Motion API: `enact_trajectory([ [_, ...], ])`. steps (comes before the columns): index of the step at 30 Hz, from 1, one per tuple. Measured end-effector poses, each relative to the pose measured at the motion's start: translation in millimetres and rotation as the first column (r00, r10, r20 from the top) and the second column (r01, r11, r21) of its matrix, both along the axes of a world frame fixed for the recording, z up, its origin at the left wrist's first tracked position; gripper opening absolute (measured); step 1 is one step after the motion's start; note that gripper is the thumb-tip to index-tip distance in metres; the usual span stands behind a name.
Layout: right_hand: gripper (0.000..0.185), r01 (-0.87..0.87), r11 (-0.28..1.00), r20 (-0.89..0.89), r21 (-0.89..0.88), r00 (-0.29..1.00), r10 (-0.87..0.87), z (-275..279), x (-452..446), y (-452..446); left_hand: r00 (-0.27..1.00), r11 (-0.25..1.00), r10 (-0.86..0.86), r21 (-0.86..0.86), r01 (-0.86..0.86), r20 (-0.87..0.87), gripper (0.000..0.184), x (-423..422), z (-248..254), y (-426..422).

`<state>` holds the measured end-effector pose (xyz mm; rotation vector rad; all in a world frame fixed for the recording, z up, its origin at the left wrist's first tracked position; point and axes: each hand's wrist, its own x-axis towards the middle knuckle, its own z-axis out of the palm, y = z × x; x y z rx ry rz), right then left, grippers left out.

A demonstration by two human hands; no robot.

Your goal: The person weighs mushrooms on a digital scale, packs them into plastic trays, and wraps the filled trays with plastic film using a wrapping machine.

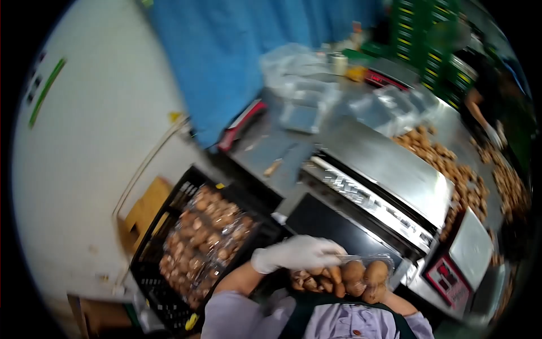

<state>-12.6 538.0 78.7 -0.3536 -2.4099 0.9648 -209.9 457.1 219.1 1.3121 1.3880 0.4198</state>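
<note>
Brown mushrooms in a clear plastic pack [367,277] are close against my body, at the bottom middle of the head view. My left hand [299,252], in a white glove, lies along the pack's upper left side, with its fingers reaching over the edge and closed against it. Smaller mushrooms [317,281] show just below that hand; whether they are in the same pack I cannot tell. My right forearm comes in from the lower right and ends behind the pack, which hides my right hand. Beyond the pack is a wrapping machine's dark plate [333,229].
On the left, a black crate [148,257] holds several wrapped mushroom packs [206,243]. A steel machine top [384,161] stands ahead. Loose mushrooms [460,181], a scale [451,279] and a co-worker's gloved hand [494,135] are to the right. Empty trays [305,110] lie farther back.
</note>
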Motion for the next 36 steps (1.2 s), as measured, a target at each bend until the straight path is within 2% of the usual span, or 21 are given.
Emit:
enact_trajectory([
  [1,0.022,0.031,0.999,0.006,0.034,1.000,-0.031,-6,-2,0,0.987,0.946,0.043,0.323,0.009,-0.153,0.045,17,-9,-16],
  [2,0.020,0.046,0.997,0.011,0.059,0.999,-0.047,-11,-3,0,0.915,0.945,0.185,0.321,-0.065,-0.359,0.040,31,-13,-18],
  [4,0.018,0.071,0.993,0.018,0.097,0.997,-0.073,-21,-7,3,0.902,0.908,0.369,0.294,-0.298,-0.224,0.034,28,-34,-30],
  [6,0.016,0.087,0.989,0.033,0.119,0.995,-0.091,-31,-11,4,0.789,0.780,0.590,0.377,-0.500,-0.173,0.031,23,-60,-51],
  [7,0.016,0.089,0.988,0.040,0.126,0.995,-0.094,-35,-12,4,0.729,0.727,0.676,0.258,-0.636,-0.105,0.028,16,-63,-60],
  [8,0.015,0.093,0.987,0.049,0.130,0.994,-0.100,-40,-12,5,0.586,0.549,0.797,0.228,-0.804,0.148,0.024,11,-68,-73],
  [9,0.016,0.091,0.988,0.045,0.124,0.994,-0.097,-41,-14,6,0.450,0.419,0.872,0.181,-0.889,0.190,0.023,2,-69,-90],
  [11,0.014,0.072,0.995,-0.002,0.069,0.997,-0.072,-29,-23,4,0.204,0.068,0.948,0.470,-0.880,0.245,0.039,-21,-88,-130],
  [12,0.014,0.057,0.998,-0.038,0.020,0.998,-0.056,-24,-28,2,0.034,-0.043,0.985,0.435,-0.900,0.167,0.045,-32,-69,-153],
  [13,0.015,0.053,0.999,-0.047,0.013,0.998,-0.052,-26,-28,3,-0.103,-0.120,0.990,0.200,-0.973,0.092,0.048,-43,-44,-183],
  [14,0.015,0.039,0.999,-0.037,0.010,0.999,-0.039,-27,-27,5,-0.241,-0.249,0.968,0.439,-0.863,0.075,0.046,-61,-53,-211],
  [16,0.015,0.024,0.999,-0.012,-0.037,1.000,-0.024,-28,-28,7,-0.532,-0.596,0.803,0.354,-0.721,0.269,0.044,-91,-56,-271],
  [18,0.015,0.008,0.999,-0.012,-0.033,1.000,-0.008,-27,-29,8,-0.647,-0.746,0.663,0.260,-0.613,0.376,0.045,-124,-94,-367],
  [20,0.015,0.003,1.000,-0.022,-0.009,1.000,-0.003,-25,-30,7,-0.830,-0.868,0.493,0.087,-0.489,0.260,0.048,-129,-86,-415],
  [21,0.015,0.001,1.000,-0.024,-0.007,1.000,-0.001,-27,-30,8,-0.842,-0.867,0.498,0.148,-0.476,0.208,0.049,-135,-103,-454],
  [24,0.015,0.014,0.999,-0.005,-0.045,1.000,-0.014,-27,-29,8,-0.851,-0.893,0.438,0.029,-0.449,0.290,0.055,-159,-172,-556],
  [26,0.015,0.015,0.999,0.012,-0.052,1.000,-0.014,-25,-30,8,-0.928,-0.914,0.372,0.187,-0.361,0.025,0.062,-150,-174,-542],
  [28,0.014,0.020,0.999,0.041,-0.031,0.999,-0.019,-22,-31,8,-0.881,-0.763,0.320,0.457,-0.458,-0.349,0.076,-166,-256,-586],
  [30,0.014,0.020,0.999,0.046,-0.042,0.999,-0.018,-24,-32,7,-0.752,-0.697,0.275,0.415,-0.585,-0.600,0.078,-149,-199,-519],
  [33,0.012,0.010,1.000,0.047,-0.018,0.999,-0.010,-19,-31,9,-0.728,-0.648,0.276,0.438,-0.623,-0.628,0.071,-147,-184,-501],
  [36,0.012,0.009,1.000,0.036,-0.020,0.999,-0.008,-18,-35,7,-0.716,-0.462,0.180,0.585,-0.667,-0.674,0.059,-147,-195,-513],
])
